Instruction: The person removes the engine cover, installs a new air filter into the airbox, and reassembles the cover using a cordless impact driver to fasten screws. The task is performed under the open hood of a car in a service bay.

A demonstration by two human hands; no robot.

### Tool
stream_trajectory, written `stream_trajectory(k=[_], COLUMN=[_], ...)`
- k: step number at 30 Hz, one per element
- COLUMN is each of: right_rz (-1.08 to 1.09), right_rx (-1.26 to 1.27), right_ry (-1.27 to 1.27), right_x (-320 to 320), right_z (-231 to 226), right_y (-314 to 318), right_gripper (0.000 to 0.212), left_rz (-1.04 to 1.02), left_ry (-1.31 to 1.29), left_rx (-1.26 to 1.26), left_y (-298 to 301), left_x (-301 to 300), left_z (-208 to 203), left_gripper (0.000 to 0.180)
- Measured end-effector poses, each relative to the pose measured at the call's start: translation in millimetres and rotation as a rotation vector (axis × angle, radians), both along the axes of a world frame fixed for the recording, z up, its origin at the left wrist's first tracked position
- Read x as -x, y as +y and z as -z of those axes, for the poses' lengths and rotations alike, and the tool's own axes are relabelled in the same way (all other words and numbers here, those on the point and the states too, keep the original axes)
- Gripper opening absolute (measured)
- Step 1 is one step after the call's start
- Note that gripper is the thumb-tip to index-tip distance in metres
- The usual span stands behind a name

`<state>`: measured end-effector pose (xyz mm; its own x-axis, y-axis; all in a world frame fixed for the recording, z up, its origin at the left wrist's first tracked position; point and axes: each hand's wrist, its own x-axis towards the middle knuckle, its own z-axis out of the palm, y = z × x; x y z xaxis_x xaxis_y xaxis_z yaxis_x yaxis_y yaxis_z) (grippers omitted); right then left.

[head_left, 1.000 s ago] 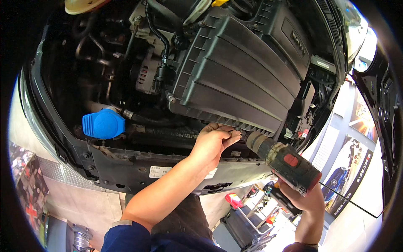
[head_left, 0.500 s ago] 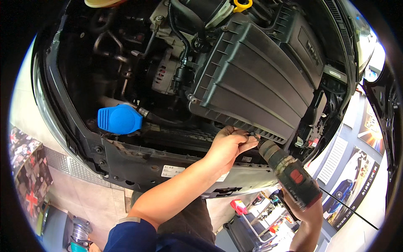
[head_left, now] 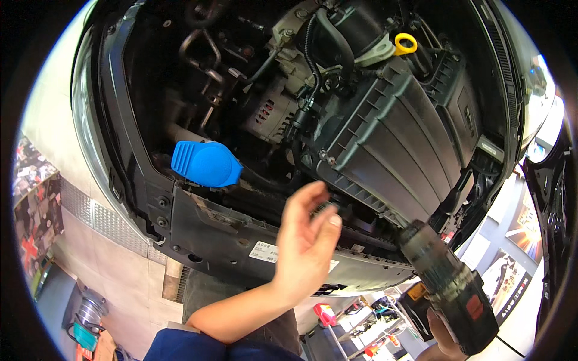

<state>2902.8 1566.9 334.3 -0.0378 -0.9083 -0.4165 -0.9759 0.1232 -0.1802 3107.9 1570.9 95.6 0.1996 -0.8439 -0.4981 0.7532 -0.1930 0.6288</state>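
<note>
My right hand grips a cordless drill, black with a red patch and scuffed around its front. Its nose is beside the near edge of the ribbed black air filter housing; contact there cannot be made out. To the left of the drill, my left hand is raised over the front panel of the engine bay, fingers curled a little and apart from the thumb. The fingertips are slightly blurred, and I see nothing held in them. A blue ribbed cap lies beyond it to the left.
A black front crossmember runs below both hands. Hoses, an alternator and a yellow dipstick ring fill the bay. A red object and a tool cart stand below; a power tool with a teal part sits lower left.
The left hand has come away from the drill's tip and opened. The drill has moved right and down in the picture, while the engine bay has shifted as the head turned.
</note>
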Motion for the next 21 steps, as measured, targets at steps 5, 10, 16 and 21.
stream_trajectory(k=[5, 10, 16, 21], right_rz=[-0.145, -0.2, -0.203, 0.245], right_rx=[0.0, -0.009, -0.04, -0.286], right_ry=[0.007, 0.036, 0.038, -0.256], right_x=[-49, -79, -99, -132], right_z=[21, 24, 22, 29], right_y=[-32, -60, -76, -100], right_gripper=[0.041, 0.042, 0.044, 0.045], left_rz=[0.049, 0.027, 0.039, 0.055], left_ry=[-0.971, -1.032, -0.965, -0.955], left_rx=[0.139, 0.343, 0.33, 0.343], left_y=[-49, -68, -67, -67], left_x=[-58, -58, -61, -61], left_z=[3, 27, 30, 32], left_gripper=[0.032, 0.021, 0.022, 0.025])
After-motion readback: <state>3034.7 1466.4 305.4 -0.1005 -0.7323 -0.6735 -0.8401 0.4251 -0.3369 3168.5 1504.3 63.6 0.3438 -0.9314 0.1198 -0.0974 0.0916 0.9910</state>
